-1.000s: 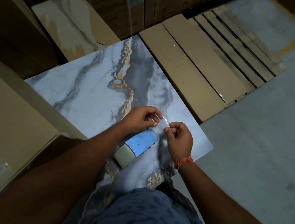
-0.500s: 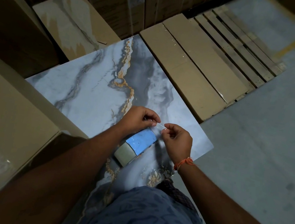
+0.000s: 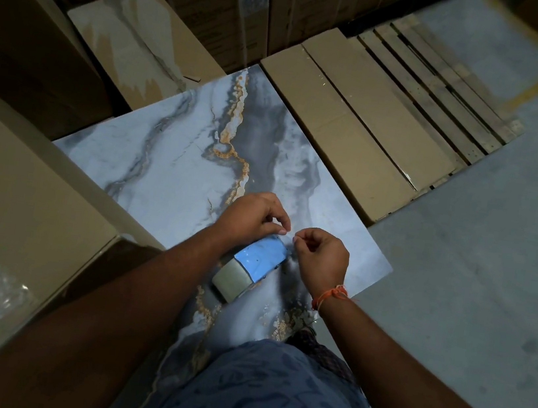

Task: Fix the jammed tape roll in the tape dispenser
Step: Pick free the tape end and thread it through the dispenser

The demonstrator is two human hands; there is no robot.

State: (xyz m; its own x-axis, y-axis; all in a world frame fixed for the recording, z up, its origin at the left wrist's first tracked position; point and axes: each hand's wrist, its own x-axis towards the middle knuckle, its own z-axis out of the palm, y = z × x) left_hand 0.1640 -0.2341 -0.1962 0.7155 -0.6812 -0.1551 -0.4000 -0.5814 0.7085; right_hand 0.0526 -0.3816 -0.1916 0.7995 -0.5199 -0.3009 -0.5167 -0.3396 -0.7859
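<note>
A blue tape dispenser (image 3: 260,258) lies on a marble-patterned tile (image 3: 175,170), with its pale tape roll (image 3: 232,280) at the near end. My left hand (image 3: 253,217) rests over the dispenser's far end, thumb and forefinger pinched together. My right hand (image 3: 322,258) is just to its right, fingers also pinched. Between the two pinches runs a thin strip of clear tape, barely visible. The dispenser's front part is hidden under my hands.
Large cardboard boxes (image 3: 18,210) stand at the left. Flat cartons (image 3: 354,126) and a wooden pallet (image 3: 448,101) lie beyond the tile's right edge. Grey concrete floor (image 3: 479,268) spreads to the right. My knee in patterned blue cloth (image 3: 261,396) is at the bottom.
My two hands have drawn closer together and lower toward the dispenser's front end. The bright strip of tape held up between them one second ago now barely shows.
</note>
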